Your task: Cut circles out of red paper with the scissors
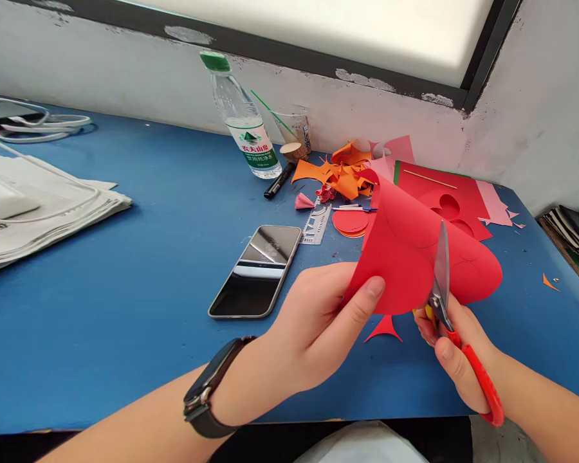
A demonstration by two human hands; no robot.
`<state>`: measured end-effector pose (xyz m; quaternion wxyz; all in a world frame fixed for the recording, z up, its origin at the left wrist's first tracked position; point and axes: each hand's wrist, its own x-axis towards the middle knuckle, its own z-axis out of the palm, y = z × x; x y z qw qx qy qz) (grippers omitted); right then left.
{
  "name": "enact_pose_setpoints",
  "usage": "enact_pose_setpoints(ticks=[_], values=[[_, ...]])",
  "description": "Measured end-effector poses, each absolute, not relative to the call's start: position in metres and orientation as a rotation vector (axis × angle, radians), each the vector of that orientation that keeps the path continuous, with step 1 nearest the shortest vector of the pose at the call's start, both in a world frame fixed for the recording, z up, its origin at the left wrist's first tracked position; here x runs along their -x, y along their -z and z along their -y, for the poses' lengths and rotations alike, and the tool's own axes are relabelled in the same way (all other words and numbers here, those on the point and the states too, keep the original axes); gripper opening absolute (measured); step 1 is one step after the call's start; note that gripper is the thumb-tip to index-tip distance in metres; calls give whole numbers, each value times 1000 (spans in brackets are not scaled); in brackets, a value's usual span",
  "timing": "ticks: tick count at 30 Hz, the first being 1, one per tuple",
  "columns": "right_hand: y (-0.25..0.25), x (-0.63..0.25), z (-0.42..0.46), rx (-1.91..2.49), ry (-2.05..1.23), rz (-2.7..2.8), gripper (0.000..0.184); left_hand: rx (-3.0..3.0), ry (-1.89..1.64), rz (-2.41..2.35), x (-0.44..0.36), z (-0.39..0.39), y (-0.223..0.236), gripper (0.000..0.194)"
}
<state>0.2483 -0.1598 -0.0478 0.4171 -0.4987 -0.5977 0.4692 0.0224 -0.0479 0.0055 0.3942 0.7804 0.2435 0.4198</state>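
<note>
My left hand [325, 328] pinches a curled sheet of red paper [400, 263] between thumb and fingers. Faint round outlines are drawn on the sheet. My right hand [468, 360] grips red-handled scissors [442, 276], their blades pointing up at the paper's cut edge. How far the blades are parted is hard to make out, since one lies partly behind the paper. A small yellow thing [430, 315] shows by my right fingers. Below the sheet, a curved red scrap [385, 329] lies on the blue table [174, 360].
A phone [257, 271] lies left of the paper. Behind are a water bottle [248, 122], a black marker [280, 180], a plastic cup [292, 125], a stencil ruler [317, 223], orange scraps [350, 177] and red discs [350, 220]. Newspapers [53, 225] are stacked at left.
</note>
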Motion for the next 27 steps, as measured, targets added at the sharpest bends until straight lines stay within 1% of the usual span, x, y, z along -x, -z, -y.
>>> enact_pose_setpoints(ticks=[4,9,13,22,27], values=[[52,-250,160,1225,-1227,1502,55,-2118,-1141,-610,-23,47,-5,36],[51,-249,159,1259,-1217,1475,72,-2195,-1149,-736,-22,47,-5,39],[51,-245,160,1299,-1169,1435,78,-2244,-1154,-739,-20,45,-4,40],[62,-238,161,1297,-1071,1382,78,-2234,-1203,-666,-20,44,-7,41],[63,-241,162,1283,-1070,1388,79,-2249,-1199,-685,-18,45,-3,40]])
